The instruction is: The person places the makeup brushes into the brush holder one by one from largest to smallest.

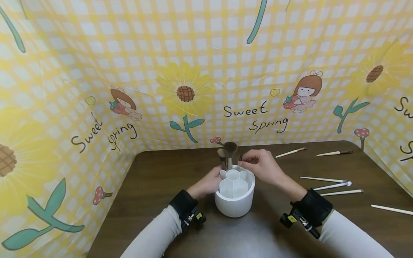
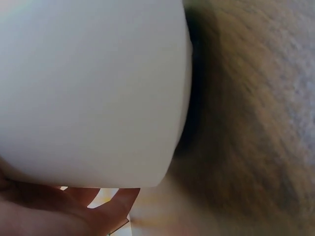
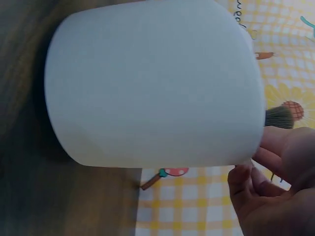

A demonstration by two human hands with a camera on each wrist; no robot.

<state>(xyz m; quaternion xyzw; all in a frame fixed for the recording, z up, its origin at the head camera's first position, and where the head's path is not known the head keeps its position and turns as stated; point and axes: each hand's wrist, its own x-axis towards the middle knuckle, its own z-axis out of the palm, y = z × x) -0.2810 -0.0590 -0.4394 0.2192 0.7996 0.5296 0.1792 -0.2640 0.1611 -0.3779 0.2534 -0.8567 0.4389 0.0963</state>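
A white round makeup brush holder (image 1: 235, 204) with several inner compartments stands on the dark wooden table. My left hand (image 1: 210, 182) holds it at its left side, fingers along the wall; in the left wrist view the fingers (image 2: 115, 209) show beside the white wall. Two makeup brushes with brown bristles, a large one (image 1: 230, 149) and a smaller one (image 1: 222, 154), stand upright at its back left. At the back right rim, my right hand (image 1: 262, 166) pinches a thin makeup brush (image 1: 241, 156); only its dark tip shows, and its lower part is hidden.
Several white-handled brushes lie on the table at the right, among them one at the back (image 1: 290, 152), one with a dark head (image 1: 334, 153) and one near the right edge (image 1: 392, 209). A yellow checked cloth (image 1: 206, 46) hangs behind the table.
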